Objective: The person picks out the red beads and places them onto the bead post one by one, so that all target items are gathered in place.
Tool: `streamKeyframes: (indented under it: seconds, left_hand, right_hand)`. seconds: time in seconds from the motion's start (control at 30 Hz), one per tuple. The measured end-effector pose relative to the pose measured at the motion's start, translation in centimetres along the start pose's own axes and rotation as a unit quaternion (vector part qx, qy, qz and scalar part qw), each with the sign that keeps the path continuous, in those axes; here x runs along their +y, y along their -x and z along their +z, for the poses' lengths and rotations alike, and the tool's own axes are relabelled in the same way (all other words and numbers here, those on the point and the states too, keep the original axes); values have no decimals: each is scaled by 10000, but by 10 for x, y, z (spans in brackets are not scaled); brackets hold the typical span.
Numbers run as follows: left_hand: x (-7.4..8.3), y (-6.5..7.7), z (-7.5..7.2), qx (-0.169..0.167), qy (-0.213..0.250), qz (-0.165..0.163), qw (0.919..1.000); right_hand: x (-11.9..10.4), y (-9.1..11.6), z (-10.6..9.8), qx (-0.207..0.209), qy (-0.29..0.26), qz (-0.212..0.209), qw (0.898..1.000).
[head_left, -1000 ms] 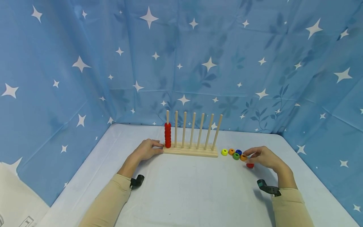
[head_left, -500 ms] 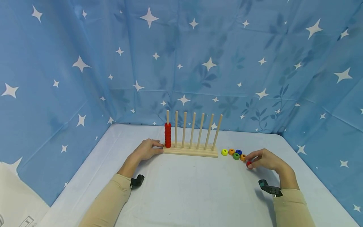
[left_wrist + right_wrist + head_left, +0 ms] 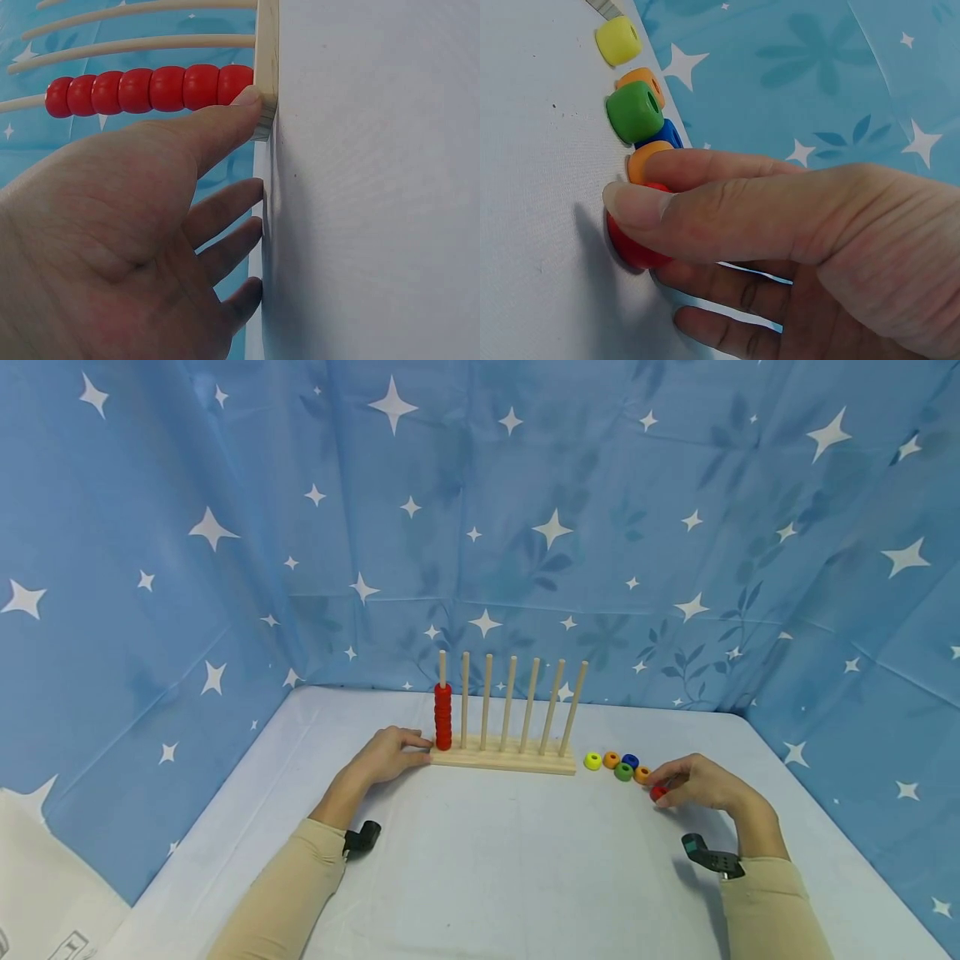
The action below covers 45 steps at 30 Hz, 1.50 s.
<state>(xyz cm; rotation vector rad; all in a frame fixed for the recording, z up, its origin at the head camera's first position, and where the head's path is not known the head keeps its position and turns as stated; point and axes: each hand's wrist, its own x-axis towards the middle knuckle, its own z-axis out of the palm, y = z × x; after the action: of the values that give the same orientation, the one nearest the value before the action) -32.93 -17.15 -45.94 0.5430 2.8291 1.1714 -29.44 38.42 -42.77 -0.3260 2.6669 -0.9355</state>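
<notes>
A wooden abacus stand [image 3: 510, 762] with a row of upright pegs stands at the back of the table. Its leftmost peg bears a stack of red beads [image 3: 443, 718]. At the base's left end, my left hand [image 3: 384, 755] grips it; in the left wrist view the thumb [image 3: 225, 124] lies on the base's end, beside the lowest bead. On the right, my right hand [image 3: 697, 783] pinches a loose red bead [image 3: 634, 246] between thumb and fingers, low at the tabletop. The thumb covers much of that bead.
Between the stand and my right hand lie loose beads: a yellow bead [image 3: 592, 761], a green bead [image 3: 624, 772], a blue bead [image 3: 631, 761] and two orange beads [image 3: 612, 760]. A blue star-patterned curtain [image 3: 480, 527] hangs behind the white table [image 3: 525, 868].
My right hand has lowered slightly from above the loose red bead, and its thumb and fingers have closed round it. The left hand stays at the stand's end.
</notes>
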Motion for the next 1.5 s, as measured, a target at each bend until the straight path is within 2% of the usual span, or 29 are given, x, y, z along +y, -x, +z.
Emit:
streamKeyframes:
  seconds: [0.4, 0.67, 0.83, 1.07, 1.2, 1.33, 1.5]
  left_hand:
    - [-2, -1, -1, -16, -55, -97, 9999]
    - [-1, 1, -1, 8, 45, -95, 9999]
    - [-2, 0, -1, 19, 25, -71, 10000]
    - [0, 1, -1, 5, 43, -72, 10000]
    - [0, 1, 0, -12, 32, -93, 10000]
    - [1, 1, 0, -19, 45, -90, 9999]
    - [1, 0, 0, -6, 40, -49, 10000]
  right_hand:
    - [-1, -1, 0, -58, -26, 61, 10000]
    - [-5, 3, -2, 42, 199, 145, 9997]
    - [-10, 4, -5, 222, 234, -52, 9995]
    - [-25, 0, -8, 513, 234, -573, 9968]
    - [-43, -5, -4, 959, 282, -866, 9912]
    - [-60, -11, 2, 1586, 349, -1060, 9810]
    - [-77, -13, 7, 2228, 479, -1097, 9675]
